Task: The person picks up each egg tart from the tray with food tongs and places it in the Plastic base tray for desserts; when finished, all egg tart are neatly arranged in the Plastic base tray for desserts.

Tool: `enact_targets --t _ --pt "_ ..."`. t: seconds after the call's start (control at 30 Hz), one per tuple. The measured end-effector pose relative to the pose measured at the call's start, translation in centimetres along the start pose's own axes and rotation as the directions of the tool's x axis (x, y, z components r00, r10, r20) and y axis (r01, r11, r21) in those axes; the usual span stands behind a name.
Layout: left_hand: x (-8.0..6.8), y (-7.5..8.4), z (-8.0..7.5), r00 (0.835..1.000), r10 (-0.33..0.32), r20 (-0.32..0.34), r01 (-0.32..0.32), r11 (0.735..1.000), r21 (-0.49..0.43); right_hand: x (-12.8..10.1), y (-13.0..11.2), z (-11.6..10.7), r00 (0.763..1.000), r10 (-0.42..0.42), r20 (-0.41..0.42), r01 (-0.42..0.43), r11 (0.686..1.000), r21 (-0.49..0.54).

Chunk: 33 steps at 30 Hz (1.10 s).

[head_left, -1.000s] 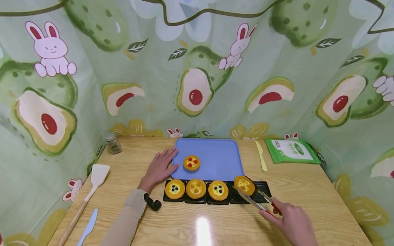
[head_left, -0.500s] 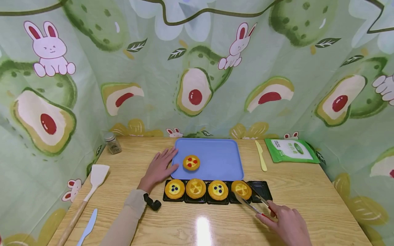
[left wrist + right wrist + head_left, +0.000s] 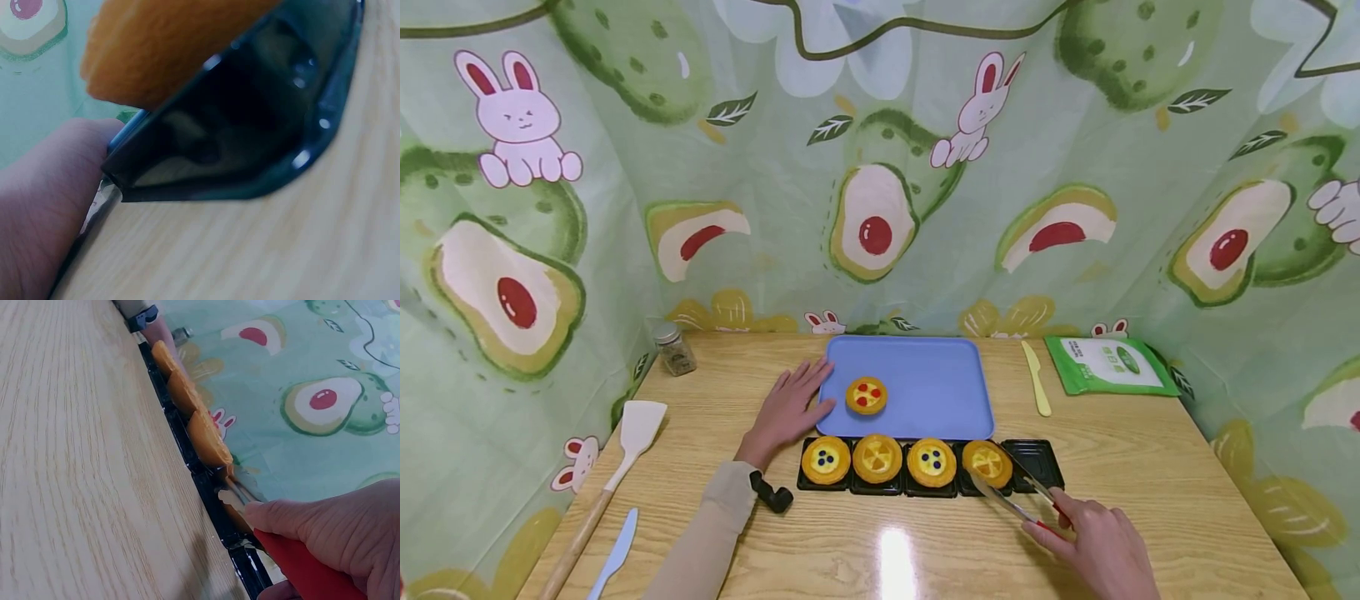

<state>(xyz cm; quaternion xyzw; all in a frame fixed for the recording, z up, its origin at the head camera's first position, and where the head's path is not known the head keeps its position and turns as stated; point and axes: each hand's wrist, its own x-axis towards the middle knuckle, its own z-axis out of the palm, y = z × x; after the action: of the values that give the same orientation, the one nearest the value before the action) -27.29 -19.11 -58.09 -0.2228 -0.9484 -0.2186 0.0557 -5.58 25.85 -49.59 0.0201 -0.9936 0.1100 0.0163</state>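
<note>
My right hand [image 3: 1103, 540] grips tongs [image 3: 1021, 510] with red handles. The tips of the tongs lie either side of an egg tart [image 3: 987, 463] with wedge-shaped yellow topping, which sits in the fourth compartment of a black row of trays [image 3: 1034, 468]. Three more tarts fill the compartments to its left: a blueberry tart [image 3: 826, 461], a wedge-topped tart [image 3: 877, 458] and another blueberry tart [image 3: 932, 463]. The rightmost compartment holds nothing. With fingers spread, my left hand [image 3: 788, 415] rests at the left edge of the blue tray [image 3: 925, 383], where a red-topped tart [image 3: 867, 396] lies.
A white spatula [image 3: 638, 429] and a light-blue knife [image 3: 616, 554] lie on the left. A spice jar [image 3: 675, 350] stands at the back left. Back right are a yellow knife [image 3: 1036, 379] and a green packet [image 3: 1108, 367]. A patterned curtain [image 3: 760, 167] encloses the table.
The tongs have lowered the wedge-topped tart into the fourth compartment, and my right hand has shifted slightly left. Over the last half second almost nothing moves. My left hand stays in place.
</note>
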Motion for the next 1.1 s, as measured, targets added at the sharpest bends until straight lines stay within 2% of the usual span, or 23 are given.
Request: enact_targets --t 0.23,0.7,0.93,1.1 --pt "0.0 -0.1 0.0 1.0 -0.003 0.007 0.003 1.0 0.008 0.0 -0.1 -0.1 1.0 0.0 -0.014 0.0 1.0 0.007" --pt "0.2 -0.2 -0.2 1.0 -0.008 0.029 0.008 0.999 0.031 -0.6 -0.4 -2.1 0.987 -0.064 -0.144 0.074 0.995 0.065" --pt "0.2 -0.4 0.0 0.999 -0.017 0.041 0.015 0.999 0.03 0.6 -0.8 -3.0 0.977 -0.078 -0.197 0.095 0.992 0.077" --pt "0.2 -0.4 0.1 0.999 -0.017 0.041 0.016 1.0 0.027 1.8 -1.5 -3.3 0.981 -0.063 -0.185 0.082 0.992 0.096"
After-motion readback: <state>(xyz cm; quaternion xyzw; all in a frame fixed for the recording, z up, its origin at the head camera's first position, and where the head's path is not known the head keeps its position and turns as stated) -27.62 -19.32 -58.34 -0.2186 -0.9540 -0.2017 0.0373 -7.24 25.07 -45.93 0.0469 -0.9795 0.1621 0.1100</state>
